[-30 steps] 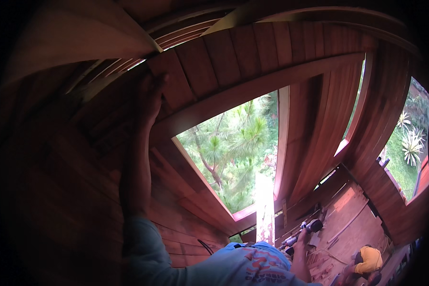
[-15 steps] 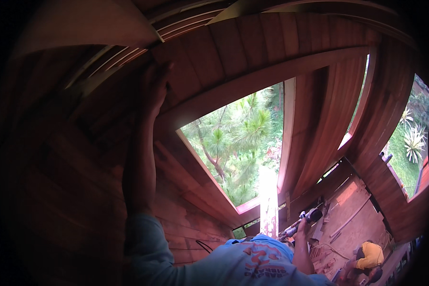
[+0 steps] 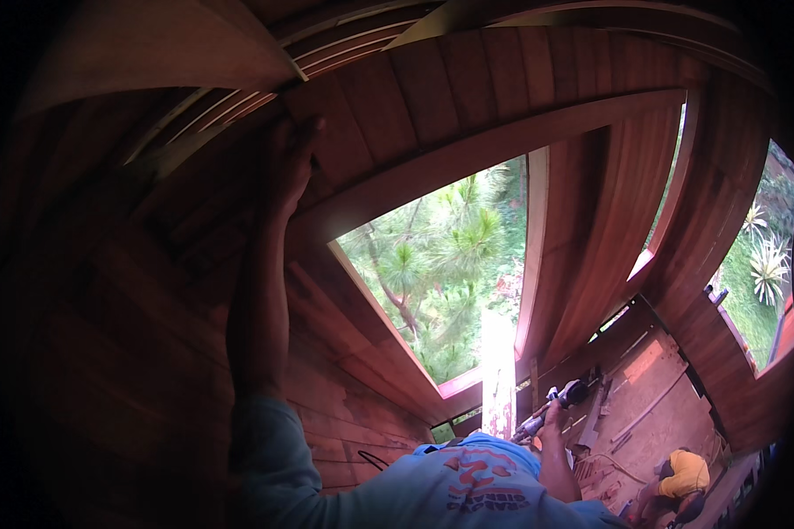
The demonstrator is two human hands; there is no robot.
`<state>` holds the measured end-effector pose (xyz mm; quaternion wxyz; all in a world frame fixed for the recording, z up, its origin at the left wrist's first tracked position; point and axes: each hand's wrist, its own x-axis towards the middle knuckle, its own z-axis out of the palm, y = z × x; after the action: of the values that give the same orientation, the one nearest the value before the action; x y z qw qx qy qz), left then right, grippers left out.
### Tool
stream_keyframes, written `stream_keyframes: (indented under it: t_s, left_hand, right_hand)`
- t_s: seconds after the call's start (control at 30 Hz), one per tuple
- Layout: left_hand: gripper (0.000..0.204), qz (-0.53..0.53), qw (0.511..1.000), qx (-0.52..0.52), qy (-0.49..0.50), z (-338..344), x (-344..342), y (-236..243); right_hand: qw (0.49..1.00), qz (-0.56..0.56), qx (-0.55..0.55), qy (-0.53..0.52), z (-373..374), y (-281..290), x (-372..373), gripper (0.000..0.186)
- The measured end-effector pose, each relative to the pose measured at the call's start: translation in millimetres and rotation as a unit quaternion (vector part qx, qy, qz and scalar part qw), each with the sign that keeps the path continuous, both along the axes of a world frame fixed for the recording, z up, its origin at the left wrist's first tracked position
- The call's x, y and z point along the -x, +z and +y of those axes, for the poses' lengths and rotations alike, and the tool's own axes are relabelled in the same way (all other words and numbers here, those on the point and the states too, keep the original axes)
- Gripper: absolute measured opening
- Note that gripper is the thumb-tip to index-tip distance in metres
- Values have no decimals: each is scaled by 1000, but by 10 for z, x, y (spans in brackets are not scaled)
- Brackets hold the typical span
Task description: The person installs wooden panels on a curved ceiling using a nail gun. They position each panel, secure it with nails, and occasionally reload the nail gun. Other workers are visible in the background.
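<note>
My left arm reaches up along the dark wood, and my left hand [image 3: 293,167] rests against the plank wall [image 3: 353,123] above the window. One finger stretches apart from the others; shadow hides much of the hand, and I see nothing held in it. Low on the right, my right hand [image 3: 554,418] is closed round the body of a power tool, apparently an angle grinder [image 3: 573,393], with a dark round head pointing away to the right. A brightly lit upright board [image 3: 498,379] stands just left of the tool, in front of the window frame's [image 3: 463,383] lower corner.
Through the window opening [image 3: 432,256] pine branches show. Another person in a yellow shirt [image 3: 684,473] bends low at the far right, beside a wooden floor [image 3: 648,397] strewn with wood strips and a cord [image 3: 622,465]. A second opening [image 3: 759,264] is at the right.
The grinder and my right hand have shifted slightly left and up. My left hand stays on the wall. The person in yellow has moved a little.
</note>
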<state>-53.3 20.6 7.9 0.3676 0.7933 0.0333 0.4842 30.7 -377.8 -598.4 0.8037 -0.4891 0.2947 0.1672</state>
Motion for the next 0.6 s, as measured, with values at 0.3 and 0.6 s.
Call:
stream_keyframes:
  t_s: [0.3, 0.6]
  left_hand:
    - [40, 18, 999, -26, 36, -11, 17, 4]
    - [37, 21, 999, -2, 26, -34, 2, 0]
  right_hand:
    - [1000, 2, 28, 13, 33, 301, 25, 18]
    - [999, 25, 34, 4, 14, 282, 14, 14]
